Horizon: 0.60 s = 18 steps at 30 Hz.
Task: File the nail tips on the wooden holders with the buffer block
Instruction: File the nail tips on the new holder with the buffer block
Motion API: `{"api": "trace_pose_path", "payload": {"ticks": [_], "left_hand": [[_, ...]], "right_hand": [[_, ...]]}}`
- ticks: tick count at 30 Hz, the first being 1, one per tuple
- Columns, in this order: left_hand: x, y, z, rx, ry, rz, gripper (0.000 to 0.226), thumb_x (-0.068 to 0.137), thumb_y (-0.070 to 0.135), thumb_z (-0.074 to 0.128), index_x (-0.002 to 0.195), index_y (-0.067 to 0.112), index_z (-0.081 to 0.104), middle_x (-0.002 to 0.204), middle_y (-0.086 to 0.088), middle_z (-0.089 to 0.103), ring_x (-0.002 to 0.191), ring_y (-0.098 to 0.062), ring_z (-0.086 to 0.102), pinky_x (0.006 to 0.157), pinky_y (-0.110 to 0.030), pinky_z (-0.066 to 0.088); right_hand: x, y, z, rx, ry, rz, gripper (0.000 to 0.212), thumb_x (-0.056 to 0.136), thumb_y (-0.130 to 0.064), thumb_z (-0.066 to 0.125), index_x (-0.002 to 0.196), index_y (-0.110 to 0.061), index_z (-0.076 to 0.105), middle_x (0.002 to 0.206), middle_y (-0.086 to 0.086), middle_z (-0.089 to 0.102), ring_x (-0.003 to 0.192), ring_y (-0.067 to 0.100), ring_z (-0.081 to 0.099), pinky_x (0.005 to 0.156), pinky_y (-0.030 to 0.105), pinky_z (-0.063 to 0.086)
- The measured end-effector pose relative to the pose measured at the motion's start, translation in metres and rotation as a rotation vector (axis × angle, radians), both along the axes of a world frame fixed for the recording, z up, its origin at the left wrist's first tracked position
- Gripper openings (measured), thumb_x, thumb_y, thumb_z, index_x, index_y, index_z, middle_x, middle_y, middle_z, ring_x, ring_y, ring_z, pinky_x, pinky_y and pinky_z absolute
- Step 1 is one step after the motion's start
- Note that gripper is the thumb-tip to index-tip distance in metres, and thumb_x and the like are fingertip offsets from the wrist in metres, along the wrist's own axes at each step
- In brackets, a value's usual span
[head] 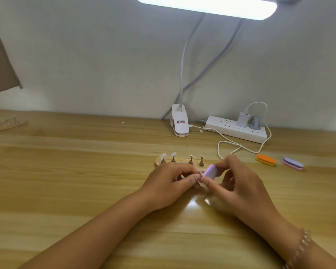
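Buffer block point(210, 171) sits gripped in your right hand point(241, 185), touching the nail tip point(199, 174) your left hand point(169, 184) pinches near the wooden holder point(158, 161).

At the centre of the wooden table point(66, 181), a left hand point(169, 183) pinches a single nail tip point(199, 174) against the buffer block point(210, 171) held in the right hand point(239, 183). Both hands are just in front of a wooden holder point(159, 162) bearing a row of stands point(190, 161). To the right lie an inner spare block point(265, 160) and an outer spare block point(292, 163) side by side. Behind them, by the wall, the lamp clamp point(179, 121) sits left of a power strip point(235, 130), and a second holder point(7, 125) lies at far left.
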<state>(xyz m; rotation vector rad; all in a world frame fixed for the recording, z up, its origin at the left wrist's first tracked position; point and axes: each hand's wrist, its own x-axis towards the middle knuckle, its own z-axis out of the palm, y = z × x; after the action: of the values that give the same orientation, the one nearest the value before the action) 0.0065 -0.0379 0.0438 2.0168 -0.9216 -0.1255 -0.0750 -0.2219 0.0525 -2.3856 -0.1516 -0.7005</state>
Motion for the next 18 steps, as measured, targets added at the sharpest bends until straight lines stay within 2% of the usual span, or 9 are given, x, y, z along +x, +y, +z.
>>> {"api": "trace_pose_path", "payload": {"ticks": [3, 7, 10, 12, 15, 18], "left_hand": [[-0.001, 0.000, 0.001, 0.000, 0.018, -0.012, 0.017, 0.100, 0.026, 0.057, 0.097, 0.031, 0.073, 0.081, 0.021, 0.070, 0.069, 0.007, 0.056, 0.065, -0.017, 0.038], [0.001, 0.001, 0.001, 0.037, -0.008, -0.003, 0.018, 0.100, 0.025, 0.056, 0.100, 0.031, 0.073, 0.084, 0.018, 0.068, 0.069, 0.000, 0.054, 0.067, -0.029, 0.043], [0.001, 0.001, 0.000, 0.054, 0.000, -0.008, 0.018, 0.099, 0.025, 0.056, 0.098, 0.031, 0.072, 0.084, 0.019, 0.068, 0.074, -0.003, 0.058, 0.071, -0.031, 0.046], [0.001, 0.001, -0.001, 0.067, -0.002, -0.008, 0.017, 0.099, 0.026, 0.056, 0.098, 0.032, 0.072, 0.085, 0.022, 0.068, 0.075, 0.000, 0.059, 0.071, -0.030, 0.046], [0.001, 0.001, -0.003, 0.078, -0.036, -0.003, 0.018, 0.098, 0.026, 0.056, 0.099, 0.034, 0.072, 0.082, 0.026, 0.065, 0.073, 0.002, 0.056, 0.066, -0.026, 0.039], [0.001, 0.001, -0.002, 0.080, -0.054, -0.006, 0.018, 0.098, 0.028, 0.057, 0.098, 0.039, 0.071, 0.083, 0.027, 0.065, 0.077, 0.002, 0.057, 0.067, -0.023, 0.038]], "right_hand": [[0.001, -0.004, 0.001, 0.062, -0.041, -0.057, 0.028, 0.074, -0.049, 0.070, 0.088, -0.032, 0.053, 0.084, -0.019, 0.059, 0.066, 0.013, 0.056, 0.060, 0.030, 0.046], [-0.007, 0.008, -0.001, -0.121, 0.029, 0.088, 0.034, 0.074, -0.056, 0.068, 0.093, -0.033, 0.052, 0.086, -0.023, 0.056, 0.068, 0.005, 0.058, 0.054, 0.020, 0.042], [-0.001, 0.000, 0.000, -0.042, 0.032, 0.000, 0.033, 0.074, -0.055, 0.071, 0.090, -0.032, 0.054, 0.083, -0.023, 0.056, 0.068, 0.009, 0.058, 0.056, 0.020, 0.038], [0.000, -0.002, -0.001, -0.044, 0.002, -0.031, 0.033, 0.074, -0.055, 0.070, 0.090, -0.031, 0.053, 0.082, -0.027, 0.055, 0.067, 0.011, 0.056, 0.056, 0.018, 0.037], [-0.005, 0.005, -0.002, -0.119, -0.004, 0.080, 0.032, 0.076, -0.057, 0.068, 0.091, -0.034, 0.052, 0.084, -0.030, 0.053, 0.062, 0.007, 0.054, 0.053, 0.015, 0.039], [-0.001, 0.000, -0.002, -0.012, 0.034, 0.059, 0.030, 0.075, -0.055, 0.070, 0.090, -0.033, 0.057, 0.086, -0.018, 0.062, 0.062, 0.015, 0.055, 0.056, 0.026, 0.044]]}}
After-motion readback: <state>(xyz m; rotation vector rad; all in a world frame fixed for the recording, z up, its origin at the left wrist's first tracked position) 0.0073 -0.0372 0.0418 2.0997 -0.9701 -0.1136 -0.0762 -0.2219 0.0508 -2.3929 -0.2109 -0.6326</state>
